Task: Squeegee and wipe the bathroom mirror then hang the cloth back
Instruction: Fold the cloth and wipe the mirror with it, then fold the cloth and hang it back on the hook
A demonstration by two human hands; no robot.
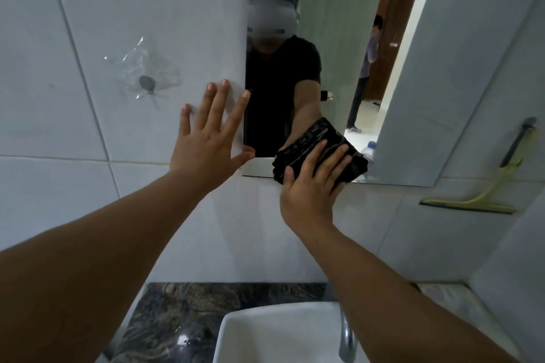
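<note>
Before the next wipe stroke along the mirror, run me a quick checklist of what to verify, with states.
1. Black cloth under right hand, pressed on mirror's lower edge: ok.
2. Left hand flat on wall tile, bracing: ok.
3. Squeegee hung on right wall, out of path: ok.
4. Glass streak-free: cannot tell.
5. Empty wall hook for cloth: ok.

The mirror (339, 53) is cut off by the top edge. The right hand (309, 188) covers part of the cloth (321, 141) and the mirror's lower edge behind it. The basin (280, 333) and tap (346, 339) are cut off at the bottom. The bottle (370, 150) shows only partly behind the cloth.
</note>
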